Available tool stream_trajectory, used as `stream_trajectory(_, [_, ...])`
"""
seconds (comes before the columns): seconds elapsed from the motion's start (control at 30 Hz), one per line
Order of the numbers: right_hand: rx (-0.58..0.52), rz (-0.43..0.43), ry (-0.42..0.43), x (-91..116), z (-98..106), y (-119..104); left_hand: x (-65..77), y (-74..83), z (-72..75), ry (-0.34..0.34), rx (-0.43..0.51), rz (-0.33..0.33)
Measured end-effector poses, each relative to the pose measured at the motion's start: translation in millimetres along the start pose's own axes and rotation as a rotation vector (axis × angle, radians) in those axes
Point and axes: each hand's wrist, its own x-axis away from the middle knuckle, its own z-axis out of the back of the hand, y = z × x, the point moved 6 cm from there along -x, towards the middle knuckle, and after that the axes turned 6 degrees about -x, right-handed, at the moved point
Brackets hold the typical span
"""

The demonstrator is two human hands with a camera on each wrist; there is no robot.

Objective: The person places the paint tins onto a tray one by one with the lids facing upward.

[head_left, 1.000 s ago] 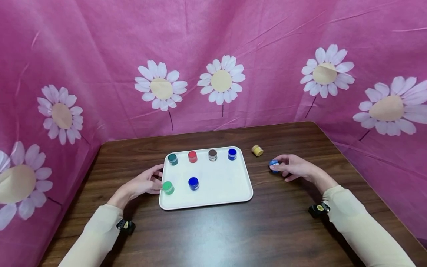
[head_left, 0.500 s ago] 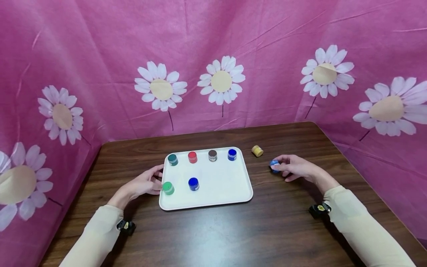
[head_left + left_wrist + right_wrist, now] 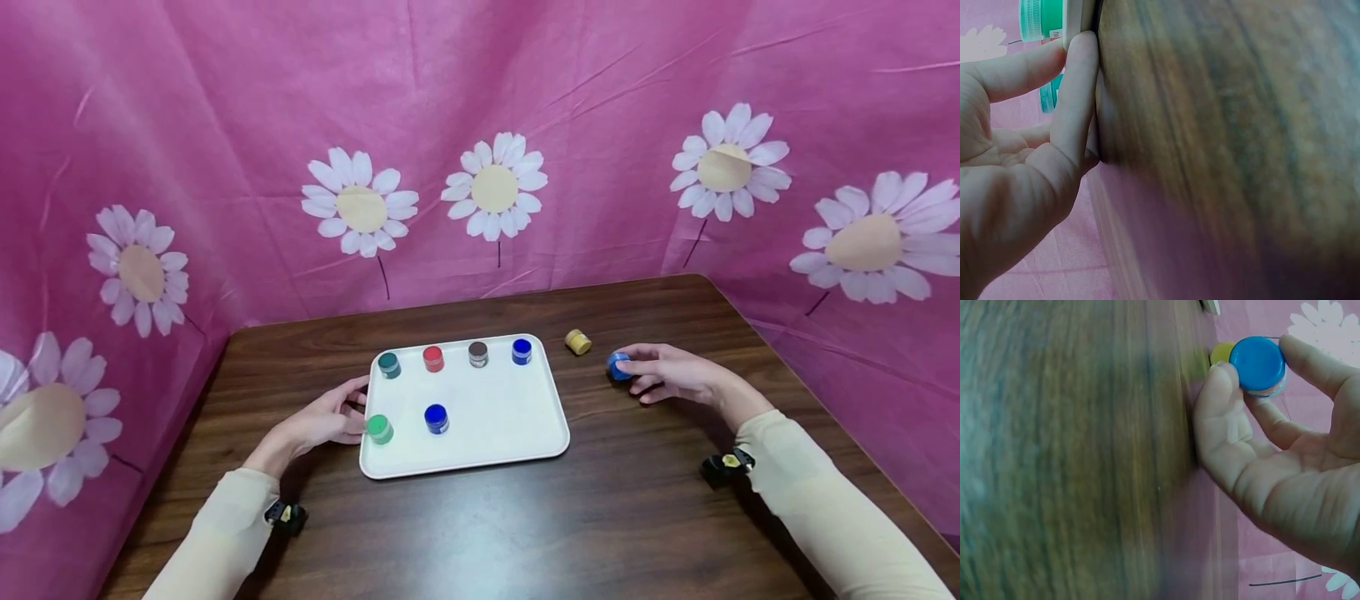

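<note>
A white tray (image 3: 495, 400) lies on the table with several small paint jars standing on it. My left hand (image 3: 322, 419) is at its left edge, thumb and fingers gripping the rim beside the light green jar (image 3: 379, 429); the left wrist view shows the fingertips (image 3: 1082, 47) meeting at the tray's side. To the right of the tray, my right hand (image 3: 675, 372) pinches a blue paint jar (image 3: 618, 367) between thumb and fingers. Its round blue lid (image 3: 1258, 362) faces the camera in the right wrist view. A yellow paint jar (image 3: 578, 342) lies on its side beyond it.
Along the tray's far side stand dark green (image 3: 388, 365), red (image 3: 432, 359), brown (image 3: 478, 354) and dark blue (image 3: 521, 352) jars. Another dark blue jar (image 3: 437, 419) is in the near row. A pink flowered cloth (image 3: 480, 125) hangs behind the wooden table (image 3: 480, 533).
The blue jar has turned in my right hand, and that hand has shifted slightly. My left hand stays at the tray's edge. The head view has tilted a little.
</note>
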Motion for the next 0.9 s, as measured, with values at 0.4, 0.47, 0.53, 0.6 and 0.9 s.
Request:
stream_trajectory(0.4, [-0.240,0.174,-0.338,3.5,-39.6,-17.6,1.2,0.0,-2.2,-0.022,-0.007,-0.017])
stream_trajectory(0.47, [-0.239,0.168,-0.353,1.7,-46.1,-19.5,2.4,0.4,-1.6,-0.020,-0.008,-0.020])
stream_trajectory(0.53, [-0.240,0.147,-0.352,-0.3,-51.7,-19.9,3.1,-0.2,-1.8,-0.016,-0.003,-0.017])
stream_trajectory(0.6, [-0.242,0.131,-0.354,-3.0,-57.0,-19.3,3.7,-0.5,-2.7,-0.014,0.005,-0.019])
stream_trajectory(0.9, [-0.204,0.086,-0.380,-16.5,-86.5,-24.2,3.5,-0.7,-2.9,-0.015,0.004,-0.027])
